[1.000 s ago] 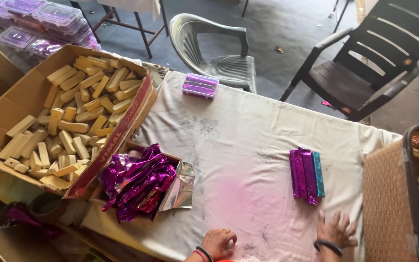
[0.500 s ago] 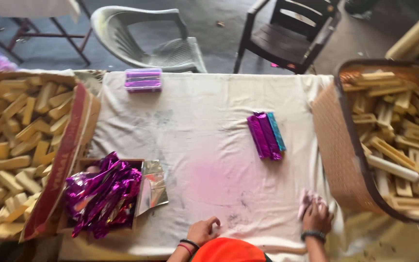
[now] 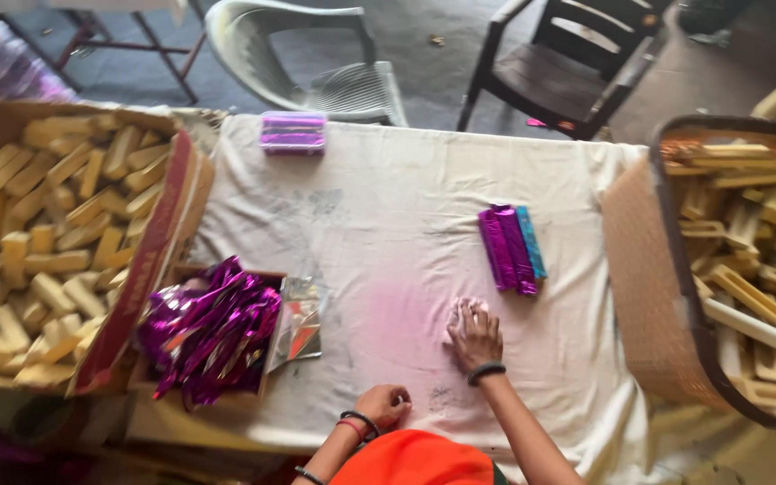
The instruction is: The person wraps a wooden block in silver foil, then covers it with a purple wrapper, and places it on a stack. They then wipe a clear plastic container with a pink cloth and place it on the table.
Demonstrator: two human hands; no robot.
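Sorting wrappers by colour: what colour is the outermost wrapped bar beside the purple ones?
Teal-blue, the right-hand bar of the wrapped stack; clearest in the head view.

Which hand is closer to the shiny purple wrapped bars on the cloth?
Right. The right hand presses a pink rag just below the shiny purple wrapped bars. The left hand rests farther away at the table's near edge.

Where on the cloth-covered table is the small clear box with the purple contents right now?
In the head view, the small clear box sits at the table's far edge, left of centre, just in front of the grey plastic chair and right of the big cardboard box.
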